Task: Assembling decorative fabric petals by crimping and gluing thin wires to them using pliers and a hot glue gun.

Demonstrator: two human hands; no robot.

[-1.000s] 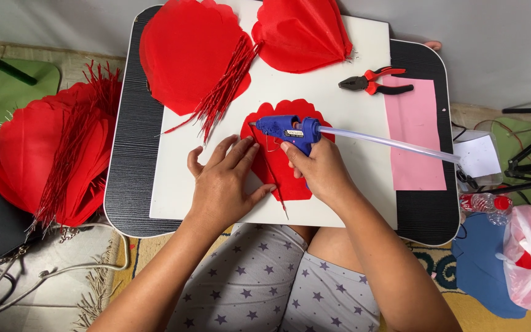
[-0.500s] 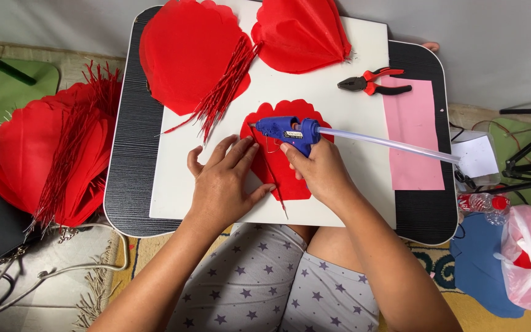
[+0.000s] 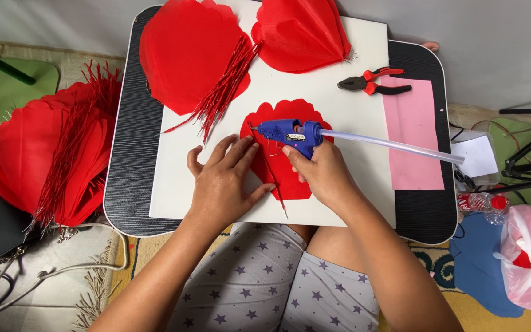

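Note:
My right hand (image 3: 319, 173) grips a blue glue gun (image 3: 289, 132) with a long clear glue stick (image 3: 394, 146) trailing to the right. Its nozzle points left over a red scalloped paper petal (image 3: 282, 169) lying on the white board (image 3: 345, 117). My left hand (image 3: 224, 182) lies flat with fingers spread, pressing the petal's left edge beside a thin red wire (image 3: 273, 178) that runs down the petal.
Two large red paper petals (image 3: 185, 52) (image 3: 299, 31) with a bundle of red wires (image 3: 225, 83) lie at the board's far side. Red-handled pliers (image 3: 373, 82) and a pink sheet (image 3: 414, 132) sit right. A stack of red petals (image 3: 50, 154) lies left of the black table (image 3: 133, 166).

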